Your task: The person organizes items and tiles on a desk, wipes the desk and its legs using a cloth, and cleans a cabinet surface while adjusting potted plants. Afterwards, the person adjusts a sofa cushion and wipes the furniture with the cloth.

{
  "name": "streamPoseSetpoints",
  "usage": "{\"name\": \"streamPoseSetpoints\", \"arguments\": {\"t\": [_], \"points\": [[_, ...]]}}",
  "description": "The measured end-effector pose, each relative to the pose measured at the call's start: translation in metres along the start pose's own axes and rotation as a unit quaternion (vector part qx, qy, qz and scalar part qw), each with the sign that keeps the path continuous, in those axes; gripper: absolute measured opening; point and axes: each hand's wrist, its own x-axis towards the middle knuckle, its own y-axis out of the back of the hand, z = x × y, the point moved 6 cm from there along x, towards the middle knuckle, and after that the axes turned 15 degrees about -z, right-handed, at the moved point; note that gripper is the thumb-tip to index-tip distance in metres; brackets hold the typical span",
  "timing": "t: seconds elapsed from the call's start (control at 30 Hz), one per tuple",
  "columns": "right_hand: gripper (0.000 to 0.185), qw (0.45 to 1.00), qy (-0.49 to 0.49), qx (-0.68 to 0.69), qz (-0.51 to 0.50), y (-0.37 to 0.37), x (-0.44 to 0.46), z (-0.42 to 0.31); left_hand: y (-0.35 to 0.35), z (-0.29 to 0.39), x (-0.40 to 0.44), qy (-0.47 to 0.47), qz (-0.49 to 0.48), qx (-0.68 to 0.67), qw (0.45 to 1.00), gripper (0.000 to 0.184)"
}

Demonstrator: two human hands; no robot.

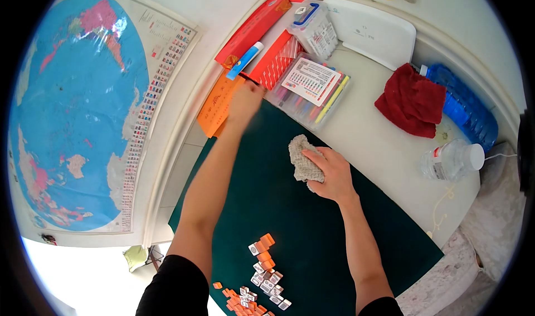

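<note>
A crumpled beige-grey cloth (303, 161) is gripped in my right hand (334, 175), over the dark green mat (267, 204). My left hand (245, 101) reaches to the mat's far end, beside an orange paper envelope (216, 107) and the open red box (276, 62). Motion smears its fingers, so whether they hold anything does not show. Small mahjong tiles (267, 282) with orange backs and white faces lie in a loose heap near the mat's front edge, closer to me than either hand.
A clear case of coloured markers (306, 90), a plastic container (315, 32), a glue tube (245, 61) and a white tray (373, 33) stand at the back. Along the right are a dark red cloth (412, 101), a blue bottle (465, 107) and a clear bottle (451, 161).
</note>
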Motion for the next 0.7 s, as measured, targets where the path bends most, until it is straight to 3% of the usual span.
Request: {"name": "streamPoseSetpoints", "arguments": {"t": [0.07,0.17,0.27,0.37,0.47,0.6,0.7], "points": [[0.064,1.0,-0.002,0.001,0.0,-0.001,0.0,0.001,0.038,0.013,0.002,-0.029,0.149,0.071,0.986,0.027],[0.063,1.0,0.001,-0.001,0.001,-0.002,0.001,0.001,0.051,0.015,0.026,-0.121,0.253,0.237,0.93,0.022],[0.062,1.0,0.005,-0.002,0.005,-0.003,0.001,0.002,0.049,0.005,0.055,-0.041,0.121,0.315,0.94,0.021],[0.062,1.0,0.008,0.003,0.01,-0.003,0.001,0.003,0.05,0.001,0.074,-0.027,0.04,0.41,0.911,0.021],[0.062,1.0,0.01,0.006,0.014,-0.002,0.001,0.003,0.077,-0.006,0.054,-0.059,0.093,0.372,0.922,0.023],[0.062,1.0,0.006,0.012,0.014,-0.001,0.001,0.003,0.116,-0.045,-0.051,-0.122,0.194,0.25,0.941,0.024],[0.063,1.0,0.002,0.009,0.014,-0.001,0.0,0.004,0.111,-0.121,-0.123,-0.011,0.177,0.147,0.973,0.027]]}}
